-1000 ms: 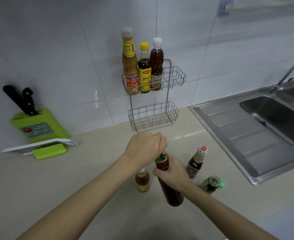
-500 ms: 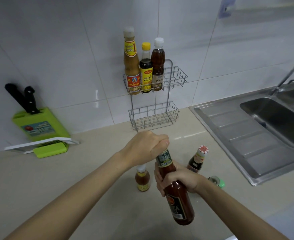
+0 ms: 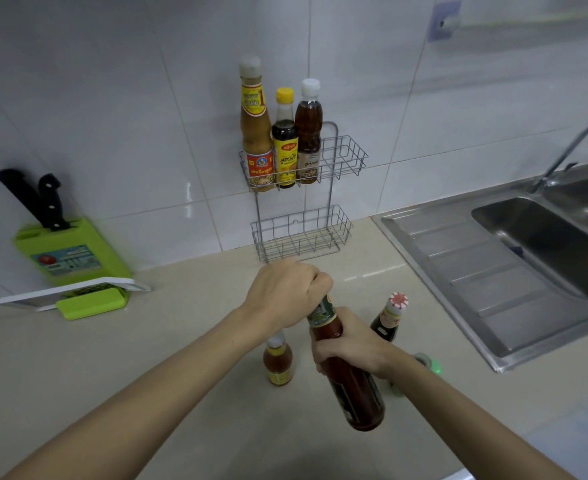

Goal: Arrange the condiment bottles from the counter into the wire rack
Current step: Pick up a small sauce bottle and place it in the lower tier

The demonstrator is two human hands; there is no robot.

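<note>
Left hand (image 3: 285,292): fingers curled over the top of the sauce bottle (image 3: 358,393)
Right hand (image 3: 348,344): fingers wrapped round its neck
Change: bottle came higher over the surface (image 3: 147,323), tilted
Meaning: seems ready for the rack (image 3: 303,237) beyond the fingers

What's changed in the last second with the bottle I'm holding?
The sauce bottle has risen slightly toward the camera, more of it showing below the right hand. That hand still holds its body, the left hand its cap. The rack and counter bottles are unchanged.
</note>
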